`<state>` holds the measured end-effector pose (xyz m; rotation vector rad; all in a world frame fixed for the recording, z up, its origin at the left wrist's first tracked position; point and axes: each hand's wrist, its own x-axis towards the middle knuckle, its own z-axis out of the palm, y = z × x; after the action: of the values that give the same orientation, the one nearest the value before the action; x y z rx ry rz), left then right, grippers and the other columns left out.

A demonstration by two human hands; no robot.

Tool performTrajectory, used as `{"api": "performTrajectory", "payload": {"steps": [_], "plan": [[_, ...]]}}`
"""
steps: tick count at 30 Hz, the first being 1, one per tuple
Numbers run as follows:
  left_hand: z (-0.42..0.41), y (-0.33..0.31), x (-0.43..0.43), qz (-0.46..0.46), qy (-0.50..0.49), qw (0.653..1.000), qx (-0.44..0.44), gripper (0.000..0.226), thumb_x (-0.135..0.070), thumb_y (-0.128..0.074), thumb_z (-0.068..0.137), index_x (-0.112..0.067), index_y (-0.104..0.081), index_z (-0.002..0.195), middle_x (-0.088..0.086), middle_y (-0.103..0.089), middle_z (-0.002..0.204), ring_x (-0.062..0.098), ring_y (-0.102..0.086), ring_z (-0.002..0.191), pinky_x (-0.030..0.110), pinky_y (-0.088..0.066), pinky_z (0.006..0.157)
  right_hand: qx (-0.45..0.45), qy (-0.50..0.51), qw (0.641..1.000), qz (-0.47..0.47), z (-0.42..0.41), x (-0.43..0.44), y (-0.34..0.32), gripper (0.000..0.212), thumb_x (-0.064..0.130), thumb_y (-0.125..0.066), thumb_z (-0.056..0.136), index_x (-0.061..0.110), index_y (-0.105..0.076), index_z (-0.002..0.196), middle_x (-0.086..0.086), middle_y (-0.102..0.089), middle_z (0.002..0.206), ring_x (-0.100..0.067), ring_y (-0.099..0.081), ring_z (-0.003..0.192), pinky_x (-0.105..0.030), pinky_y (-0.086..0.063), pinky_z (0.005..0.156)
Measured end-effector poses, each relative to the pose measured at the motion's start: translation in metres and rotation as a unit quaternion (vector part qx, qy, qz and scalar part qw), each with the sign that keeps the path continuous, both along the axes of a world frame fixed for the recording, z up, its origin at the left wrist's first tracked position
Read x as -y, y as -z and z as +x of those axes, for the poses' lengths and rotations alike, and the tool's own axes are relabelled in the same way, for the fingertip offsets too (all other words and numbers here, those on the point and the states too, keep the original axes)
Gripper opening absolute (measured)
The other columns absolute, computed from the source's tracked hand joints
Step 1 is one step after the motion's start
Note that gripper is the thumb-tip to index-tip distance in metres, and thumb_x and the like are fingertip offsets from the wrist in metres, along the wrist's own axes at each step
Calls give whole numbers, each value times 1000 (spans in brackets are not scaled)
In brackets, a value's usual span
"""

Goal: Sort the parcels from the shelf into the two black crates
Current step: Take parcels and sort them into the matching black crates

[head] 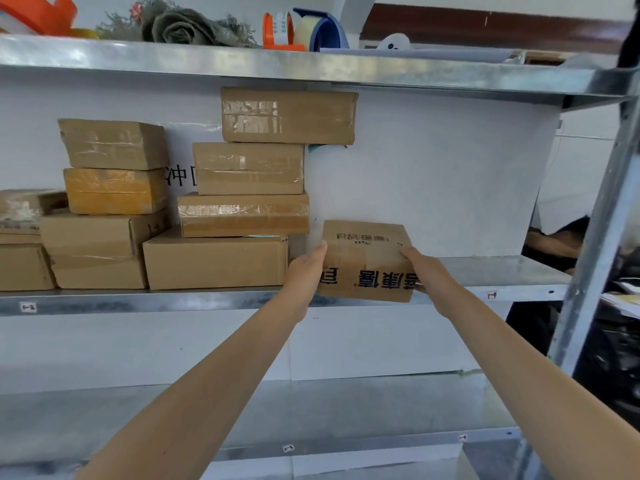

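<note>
A brown cardboard parcel [365, 259] with dark printed characters hangs at the front edge of the middle metal shelf [491, 271]. My left hand [306, 268] holds its left side, thumb up along the edge. My right hand [427, 271] grips its right side, thumb on top and fingers under the lower corner. Several taped cardboard parcels [242, 216] stand stacked on the same shelf to the left. No black crates are in view.
The top shelf [311, 64] carries tape dispensers [280, 31] and a grey bundle. A grey metal upright [595, 244] rises at the right, with dark clutter beyond it. A lower shelf [311, 414] lies below my arms.
</note>
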<state>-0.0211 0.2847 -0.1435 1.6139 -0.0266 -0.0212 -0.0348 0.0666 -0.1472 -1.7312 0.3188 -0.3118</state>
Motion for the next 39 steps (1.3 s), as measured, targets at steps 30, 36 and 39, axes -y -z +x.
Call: {"api": "performTrajectory", "payload": {"steps": [30, 36, 39], "plan": [[-139, 125, -199, -17, -220, 972, 74, 34, -55, -68, 85, -28, -77, 103, 0, -73, 108, 20, -70, 97, 33, -56, 87, 93, -236, 965, -72, -71, -176, 100, 32, 53, -62, 89, 27, -62, 108, 12, -65, 106, -6, -66, 91, -26, -50, 77], [-171, 137, -270, -5, -285, 957, 62, 16, -35, -63, 95, -36, -73, 107, -6, -69, 114, 11, -64, 101, 17, -45, 79, 79, -344, 931, -87, -50, -257, 122, 27, 44, -71, 86, 30, -64, 108, 18, -70, 106, 0, -65, 103, -31, -53, 92], [-179, 141, -298, 46, -324, 943, 62, 25, -31, -61, 96, -30, -70, 120, -2, -60, 122, 5, -61, 102, 11, -45, 74, 91, -383, 915, -88, -45, -291, 124, 30, 35, -75, 85, 28, -61, 110, 17, -69, 110, 2, -63, 107, -26, -54, 89]]}}
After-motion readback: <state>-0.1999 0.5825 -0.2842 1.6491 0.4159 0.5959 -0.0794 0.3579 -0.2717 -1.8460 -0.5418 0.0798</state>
